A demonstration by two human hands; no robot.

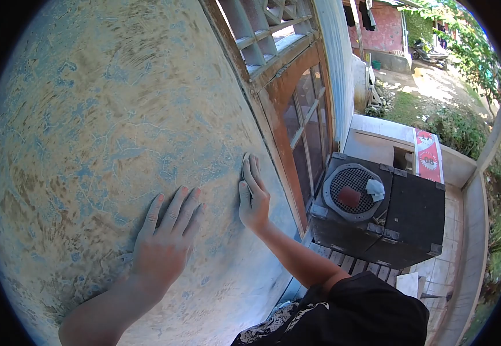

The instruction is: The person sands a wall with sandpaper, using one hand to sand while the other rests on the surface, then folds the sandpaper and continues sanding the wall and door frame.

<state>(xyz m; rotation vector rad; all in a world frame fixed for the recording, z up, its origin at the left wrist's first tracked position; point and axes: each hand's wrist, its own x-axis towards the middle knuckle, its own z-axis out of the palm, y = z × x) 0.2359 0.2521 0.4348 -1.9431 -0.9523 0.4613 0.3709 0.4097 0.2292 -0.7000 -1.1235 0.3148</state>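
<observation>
My left hand (pixel 167 248) lies on the worn wall (pixel 117 138), its fingers spread and pointing upward. Pale dust coats the back of this hand and the forearm. Farther right, my right hand (pixel 255 196) rests against the same wall close to the wooden window frame (pixel 273 153). Its fingers are stretched out, with the thumb apart from them. Both palms are turned to the wall, so whatever may lie beneath them is hidden. The wall surface is a patchy mix of beige and blue, with scratches and chipped paint.
A black speaker-like box (pixel 415 216) with a round grille stands to the right. On the grille lie a reddish-brown piece (pixel 349 196) and a crumpled white cloth or tissue (pixel 375 190). A red-and-white banner (pixel 428 155) hangs on the low wall behind. A motorbike (pixel 430 53) stands far off.
</observation>
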